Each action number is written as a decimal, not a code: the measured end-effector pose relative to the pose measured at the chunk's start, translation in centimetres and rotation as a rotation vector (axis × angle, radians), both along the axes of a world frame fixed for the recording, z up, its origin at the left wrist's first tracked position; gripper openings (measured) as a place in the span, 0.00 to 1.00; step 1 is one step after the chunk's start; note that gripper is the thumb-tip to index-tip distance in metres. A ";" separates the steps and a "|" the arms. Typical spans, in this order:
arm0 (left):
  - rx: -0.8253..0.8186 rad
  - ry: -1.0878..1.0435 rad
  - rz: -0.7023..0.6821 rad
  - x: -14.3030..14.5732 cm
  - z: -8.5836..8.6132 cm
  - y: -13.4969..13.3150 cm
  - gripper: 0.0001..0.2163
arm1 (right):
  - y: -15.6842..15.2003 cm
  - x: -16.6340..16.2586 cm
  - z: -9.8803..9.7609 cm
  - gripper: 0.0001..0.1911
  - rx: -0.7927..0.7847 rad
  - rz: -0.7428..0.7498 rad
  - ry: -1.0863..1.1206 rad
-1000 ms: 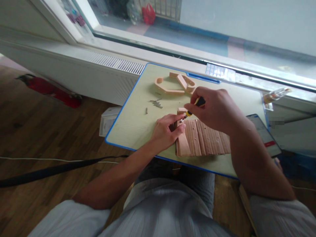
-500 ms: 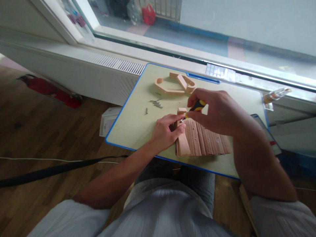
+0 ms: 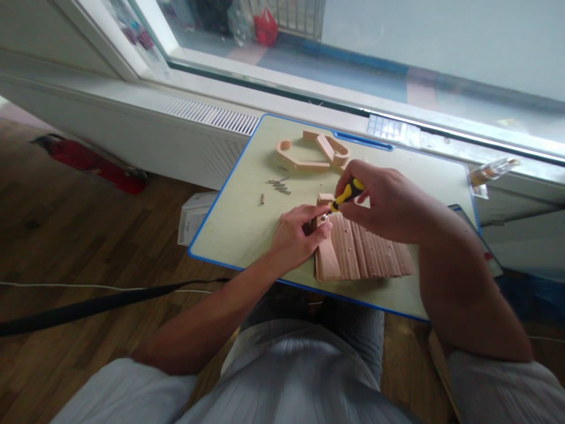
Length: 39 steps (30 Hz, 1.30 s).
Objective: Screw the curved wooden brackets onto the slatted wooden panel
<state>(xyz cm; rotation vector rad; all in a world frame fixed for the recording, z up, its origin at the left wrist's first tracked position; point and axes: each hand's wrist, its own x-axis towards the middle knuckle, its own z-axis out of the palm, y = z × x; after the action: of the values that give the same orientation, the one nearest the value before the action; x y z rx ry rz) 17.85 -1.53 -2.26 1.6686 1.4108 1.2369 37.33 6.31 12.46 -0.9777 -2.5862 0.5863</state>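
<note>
My right hand (image 3: 375, 191) grips the yellow and black handle of a screwdriver (image 3: 350, 191), tilted with its tip down at a small metal screw (image 3: 325, 217). That screw sits at a pale wooden piece (image 3: 328, 262) along the left edge of a ridged brown cardboard stack (image 3: 366, 250). My left hand (image 3: 298, 235) is closed around the wooden piece, thumb and fingers on either side of the screw. Several loose screws (image 3: 279, 185) lie to the left on the table. Farther back are curved wooden pieces (image 3: 304, 164).
The small table (image 3: 229, 229) has a blue rim and stands against a radiator (image 3: 212, 115) below a window. A clear container with an amber part (image 3: 492, 171) is by its right edge. A red fire extinguisher (image 3: 95, 165) lies on the floor at left, near a black strap (image 3: 110, 303).
My right hand has shifted its fingers on the screwdriver, and more of the yellow handle shows. My left hand and the cardboard stack stay in place.
</note>
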 end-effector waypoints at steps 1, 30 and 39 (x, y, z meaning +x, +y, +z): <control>-0.003 0.006 -0.001 0.0 0.1 0.0 0.15 | 0.0 0.0 0.1 0.09 0.002 0.011 0.013; 0.028 0.014 0.009 0.0 -0.2 0.0 0.16 | 0.2 0.0 0.0 0.14 0.039 0.014 0.055; -0.010 0.032 0.029 0.0 -0.1 -0.1 0.16 | 0.2 -0.9 -0.6 0.13 0.082 -0.240 -0.021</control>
<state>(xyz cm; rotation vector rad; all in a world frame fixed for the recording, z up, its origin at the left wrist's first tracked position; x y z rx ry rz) 17.89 -1.65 -2.40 1.6733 1.4628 1.2220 36.45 6.53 11.91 -1.2483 -2.4397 0.4057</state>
